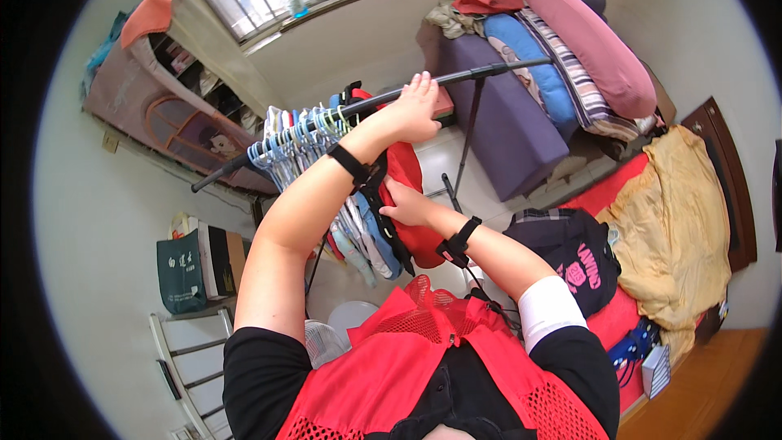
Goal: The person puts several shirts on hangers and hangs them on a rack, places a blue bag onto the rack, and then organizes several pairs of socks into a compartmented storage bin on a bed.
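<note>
A dark clothes rail (464, 76) slants across the middle of the view, and children's clothes hang along it on light blue hangers (297, 138). My left hand (417, 107) lies across the rail to the right of the hangers, fingers stretched out and nothing visible in them. Below the rail hangs a red and black garment (403, 167) at the right end of the row. My right hand (410, 204) grips its side, with the thumb in front; part of its fingers is hidden by the cloth. Light and blue clothes (366, 232) hang just left of it.
A purple sofa (493, 106) at the back holds cushions and a pink bolster (590, 45). At right, a red-covered bed carries a black top (574, 261) and yellow bedding (676, 228). A fabric wardrobe (175, 114), green bag (181, 273) and white fan (324, 342) stand left.
</note>
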Available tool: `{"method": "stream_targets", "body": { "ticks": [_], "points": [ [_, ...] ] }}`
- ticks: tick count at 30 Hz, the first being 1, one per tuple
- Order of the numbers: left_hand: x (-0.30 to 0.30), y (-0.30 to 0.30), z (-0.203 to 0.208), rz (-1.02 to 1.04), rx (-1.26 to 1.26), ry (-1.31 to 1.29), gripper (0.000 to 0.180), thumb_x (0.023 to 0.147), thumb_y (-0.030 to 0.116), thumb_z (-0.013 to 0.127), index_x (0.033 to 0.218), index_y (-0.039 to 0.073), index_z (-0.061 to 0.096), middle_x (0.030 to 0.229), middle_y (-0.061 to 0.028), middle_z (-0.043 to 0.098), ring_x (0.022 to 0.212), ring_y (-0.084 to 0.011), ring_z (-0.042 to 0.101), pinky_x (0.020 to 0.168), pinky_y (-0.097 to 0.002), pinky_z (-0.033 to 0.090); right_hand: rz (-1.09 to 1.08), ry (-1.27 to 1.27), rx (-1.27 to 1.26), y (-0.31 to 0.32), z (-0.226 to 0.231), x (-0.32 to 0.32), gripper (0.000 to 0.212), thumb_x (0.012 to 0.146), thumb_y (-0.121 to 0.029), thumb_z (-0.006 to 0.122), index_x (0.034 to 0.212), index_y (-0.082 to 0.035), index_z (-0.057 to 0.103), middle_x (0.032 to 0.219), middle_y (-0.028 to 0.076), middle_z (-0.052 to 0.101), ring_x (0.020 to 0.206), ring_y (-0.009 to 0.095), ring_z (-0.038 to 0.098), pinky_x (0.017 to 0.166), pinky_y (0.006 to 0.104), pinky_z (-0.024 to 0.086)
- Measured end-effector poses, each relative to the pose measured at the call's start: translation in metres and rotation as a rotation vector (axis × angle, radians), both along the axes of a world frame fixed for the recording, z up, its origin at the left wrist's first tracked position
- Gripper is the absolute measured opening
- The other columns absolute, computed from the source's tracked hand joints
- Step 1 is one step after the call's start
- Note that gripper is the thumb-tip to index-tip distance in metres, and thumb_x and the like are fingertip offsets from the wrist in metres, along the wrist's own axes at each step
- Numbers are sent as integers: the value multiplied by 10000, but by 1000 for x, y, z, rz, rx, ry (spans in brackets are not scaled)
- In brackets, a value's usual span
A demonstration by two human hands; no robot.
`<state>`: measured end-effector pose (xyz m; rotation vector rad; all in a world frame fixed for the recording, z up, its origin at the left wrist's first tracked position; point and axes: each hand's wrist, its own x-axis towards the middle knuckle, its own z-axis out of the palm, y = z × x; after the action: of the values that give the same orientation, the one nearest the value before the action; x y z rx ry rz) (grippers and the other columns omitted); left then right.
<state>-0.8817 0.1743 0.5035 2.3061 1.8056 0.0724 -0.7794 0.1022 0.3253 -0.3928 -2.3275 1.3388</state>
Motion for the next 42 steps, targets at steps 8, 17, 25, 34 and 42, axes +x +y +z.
{"method": "stream_targets", "body": {
  "ticks": [8, 17, 25, 34, 42],
  "points": [
    [-5, -6, -10, 27, 99, -16, 808, 940, 307, 654, 1549, -73, 281, 1633, -354, 120, 1542, -470, 89, 1255, -499, 161, 42, -373, -45, -17, 36, 48, 892, 896, -191, 726, 1574, 49, 198, 1538, 319, 388, 1424, 385, 420, 1174, 391, 347],
    [30, 9, -21, 49, 165, 10, 765, 965, 350, 650, 1564, 11, 318, 1654, -282, 176, 1546, -447, 124, 1256, -488, 164, 1, -435, -204, 26, 32, 178, 681, 895, -266, 720, 1473, -2, 473, 1301, 208, 662, 1184, 312, 636, 1013, 395, 498],
    [113, 29, -55, -8, 281, 12, 768, 961, 342, 649, 1565, 18, 304, 1616, -317, 248, 1501, -484, 239, 1195, -616, 231, -361, -412, -257, 58, 2, 413, 673, 924, -326, 709, 1457, 14, 477, 1268, 176, 686, 1142, 277, 653, 981, 372, 508],
    [322, 28, -154, -159, -110, -212, 769, 961, 344, 655, 1560, 6, 311, 1611, -284, 296, 1519, -410, 254, 1232, -463, 241, -797, -430, -521, 39, -57, 682, 559, 924, -262, 710, 1379, 30, 565, 1281, 186, 679, 1163, 265, 653, 986, 352, 515],
    [548, 11, -273, -324, -254, -258, 687, 920, 278, 683, 1459, -66, 430, 1503, -295, 451, 1432, -418, 405, 1184, -436, 348, -1204, -639, -534, -20, -207, 862, 343, 886, -190, 735, 1159, 11, 692, 1115, 196, 728, 1048, 306, 699, 917, 389, 546]
  ]
}}
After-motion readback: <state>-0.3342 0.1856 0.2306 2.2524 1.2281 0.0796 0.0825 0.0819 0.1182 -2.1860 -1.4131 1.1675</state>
